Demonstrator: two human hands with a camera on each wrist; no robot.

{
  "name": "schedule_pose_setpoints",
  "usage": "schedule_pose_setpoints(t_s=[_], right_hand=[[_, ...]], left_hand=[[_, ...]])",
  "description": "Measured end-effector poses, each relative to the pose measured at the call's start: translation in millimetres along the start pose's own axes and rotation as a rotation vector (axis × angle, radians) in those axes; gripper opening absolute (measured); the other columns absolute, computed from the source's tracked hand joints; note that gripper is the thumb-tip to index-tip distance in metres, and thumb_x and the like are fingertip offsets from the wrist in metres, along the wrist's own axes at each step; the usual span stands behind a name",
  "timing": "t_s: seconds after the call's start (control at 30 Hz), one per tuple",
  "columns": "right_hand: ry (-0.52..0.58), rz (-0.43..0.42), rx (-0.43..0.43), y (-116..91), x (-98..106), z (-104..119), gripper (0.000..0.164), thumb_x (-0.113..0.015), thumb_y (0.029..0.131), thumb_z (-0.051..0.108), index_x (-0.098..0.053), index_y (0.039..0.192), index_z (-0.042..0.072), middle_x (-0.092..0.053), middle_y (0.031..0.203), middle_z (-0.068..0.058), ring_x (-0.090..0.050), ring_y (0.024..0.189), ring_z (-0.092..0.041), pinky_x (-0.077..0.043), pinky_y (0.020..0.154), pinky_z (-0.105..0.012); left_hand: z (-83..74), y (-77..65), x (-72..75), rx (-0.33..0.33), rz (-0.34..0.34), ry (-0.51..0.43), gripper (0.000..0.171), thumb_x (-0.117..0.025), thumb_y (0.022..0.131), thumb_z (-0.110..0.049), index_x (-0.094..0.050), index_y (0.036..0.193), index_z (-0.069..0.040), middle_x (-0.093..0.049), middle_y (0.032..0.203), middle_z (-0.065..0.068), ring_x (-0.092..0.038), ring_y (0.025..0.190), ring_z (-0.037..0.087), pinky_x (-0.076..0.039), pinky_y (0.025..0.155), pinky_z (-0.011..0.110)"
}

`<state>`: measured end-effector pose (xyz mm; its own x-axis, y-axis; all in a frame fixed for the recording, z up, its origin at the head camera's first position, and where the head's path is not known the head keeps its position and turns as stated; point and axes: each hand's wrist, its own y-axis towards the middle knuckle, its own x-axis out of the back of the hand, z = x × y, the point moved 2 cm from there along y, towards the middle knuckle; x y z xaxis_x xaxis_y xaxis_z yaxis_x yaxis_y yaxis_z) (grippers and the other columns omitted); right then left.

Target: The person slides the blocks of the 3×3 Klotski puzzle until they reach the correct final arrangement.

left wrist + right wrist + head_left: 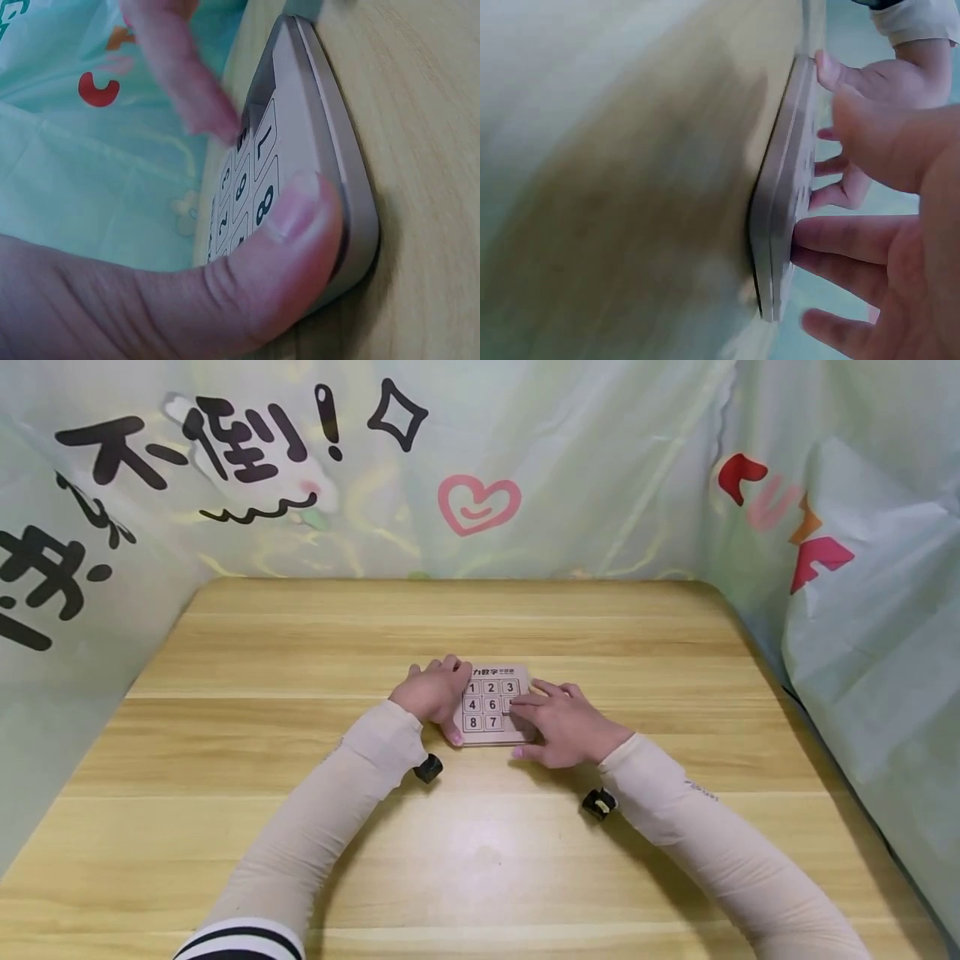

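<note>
On the bench [487, 852], seen from the head, the number board [492, 714] lies between the left hand [433, 693], gripping its side, and the right hand [566, 727]; from the left wrist, the thumb [262, 270] should hold steady; from the right, straight fingers [847, 236] should push softly.

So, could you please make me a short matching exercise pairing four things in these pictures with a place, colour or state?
Things:
1. Left hand
2. Right hand
3. Tile 8
4. Heart drawing

Places, colours or states:
A. Pink
B. Reaching over the right side of the number board
C. Gripping the left side of the number board
D. Leftmost in the bottom row

Pairs: 1-C; 2-B; 3-D; 4-A
</note>
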<state>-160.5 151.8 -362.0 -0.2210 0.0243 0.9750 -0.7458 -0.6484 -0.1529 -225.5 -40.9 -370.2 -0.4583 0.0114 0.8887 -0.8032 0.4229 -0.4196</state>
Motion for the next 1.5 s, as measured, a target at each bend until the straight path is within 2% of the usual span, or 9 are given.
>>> schedule_pose_setpoints(t_s=[0.17, 0.23, 0.3, 0.43, 0.6, 0.87, 1.17, 1.4, 1.5], right_hand=[[0.013, 0.010, 0.061, 2, 7, 4, 0.052, -0.066, 0.087, 0.049, -0.067, 0.120, 0.009, -0.061, 0.128, -0.006, -0.038, 0.134, -0.039, -0.031, 0.101, -0.062], [0.008, -0.008, 0.074, 7, 6, 6, 0.054, -0.065, 0.088, 0.049, -0.065, 0.123, 0.008, -0.060, 0.131, -0.006, -0.037, 0.135, -0.039, -0.031, 0.101, -0.061], [-0.002, -0.017, 0.069, 13, 3, 6, 0.064, -0.064, 0.088, 0.051, -0.058, 0.133, 0.006, -0.054, 0.139, -0.008, -0.033, 0.137, -0.040, -0.029, 0.103, -0.061], [-0.026, 0.009, 0.055, 19, -7, 4, 0.076, -0.060, 0.089, 0.056, -0.045, 0.144, 0.006, -0.040, 0.150, -0.008, -0.024, 0.141, -0.041, -0.027, 0.105, -0.061], [-0.032, 0.002, 0.060, 16, -11, -1, 0.077, -0.060, 0.088, 0.056, -0.045, 0.144, 0.005, -0.041, 0.150, -0.008, -0.025, 0.140, -0.041, -0.029, 0.104, -0.060], [-0.058, -0.018, 0.008, 4, 2, -8, 0.067, -0.063, 0.088, 0.052, -0.056, 0.136, 0.006, -0.053, 0.140, -0.007, -0.032, 0.137, -0.041, -0.030, 0.103, -0.059], [0.022, 0.020, 0.115, 1, -1, 9, 0.062, -0.064, 0.089, 0.049, -0.058, 0.134, 0.006, -0.055, 0.138, -0.003, -0.031, 0.139, -0.037, -0.029, 0.104, -0.061], [-0.046, 0.006, 0.086, 11, -5, 7, 0.071, -0.061, 0.089, 0.054, -0.050, 0.141, 0.006, -0.045, 0.147, -0.007, -0.027, 0.139, -0.041, -0.029, 0.104, -0.059], [-0.034, 0.018, 0.108, 13, -5, 13, 0.074, -0.059, 0.090, 0.055, -0.046, 0.144, 0.007, -0.041, 0.150, -0.007, -0.024, 0.141, -0.040, -0.027, 0.106, -0.060]], left_hand=[[2.1, -1.2, 2.5, 0.001, -0.007, -0.001, 0.108, -0.090, 0.048, -0.043, -0.037, 0.137, -0.010, -0.034, 0.142, 0.014, -0.038, 0.125, 0.032, -0.024, 0.109, 0.054], [2.4, -1.5, 3.2, 0.003, -0.013, -0.001, 0.108, -0.090, 0.048, -0.043, -0.037, 0.137, -0.010, -0.034, 0.143, 0.014, -0.038, 0.125, 0.032, -0.024, 0.109, 0.054], [2.6, -1.9, 3.4, 0.002, -0.012, -0.003, 0.108, -0.090, 0.048, -0.043, -0.038, 0.137, -0.010, -0.034, 0.144, 0.013, -0.038, 0.125, 0.031, -0.025, 0.108, 0.054], [1.5, -3.8, 3.4, -0.013, 0.002, -0.013, 0.109, -0.090, 0.049, -0.044, -0.037, 0.138, -0.009, -0.033, 0.144, 0.014, -0.038, 0.125, 0.032, -0.025, 0.107, 0.054], [1.9, -4.3, 2.0, -0.007, -0.002, -0.006, 0.110, -0.090, 0.049, -0.044, -0.036, 0.139, -0.010, -0.033, 0.144, 0.013, -0.038, 0.124, 0.031, -0.026, 0.107, 0.053], [1.8, -3.0, 1.7, -0.014, -0.017, -0.006, 0.107, -0.091, 0.049, -0.043, -0.038, 0.136, -0.010, -0.035, 0.141, 0.012, -0.040, 0.118, 0.028, -0.030, 0.101, 0.048], [0.3, -1.5, 2.3, -0.029, -0.013, 0.016, 0.108, -0.091, 0.050, -0.044, -0.037, 0.136, -0.010, -0.035, 0.139, 0.012, -0.040, 0.118, 0.029, -0.031, 0.102, 0.049], [0.5, -2.8, 2.7, -0.017, -0.008, -0.002, 0.108, -0.090, 0.050, -0.043, -0.036, 0.138, -0.010, -0.033, 0.143, 0.013, -0.038, 0.121, 0.029, -0.029, 0.105, 0.050], [0.9, -3.3, 2.5, -0.018, -0.007, -0.003, 0.108, -0.091, 0.051, -0.043, -0.037, 0.138, -0.009, -0.033, 0.143, 0.013, -0.039, 0.122, 0.030, -0.029, 0.104, 0.050]])
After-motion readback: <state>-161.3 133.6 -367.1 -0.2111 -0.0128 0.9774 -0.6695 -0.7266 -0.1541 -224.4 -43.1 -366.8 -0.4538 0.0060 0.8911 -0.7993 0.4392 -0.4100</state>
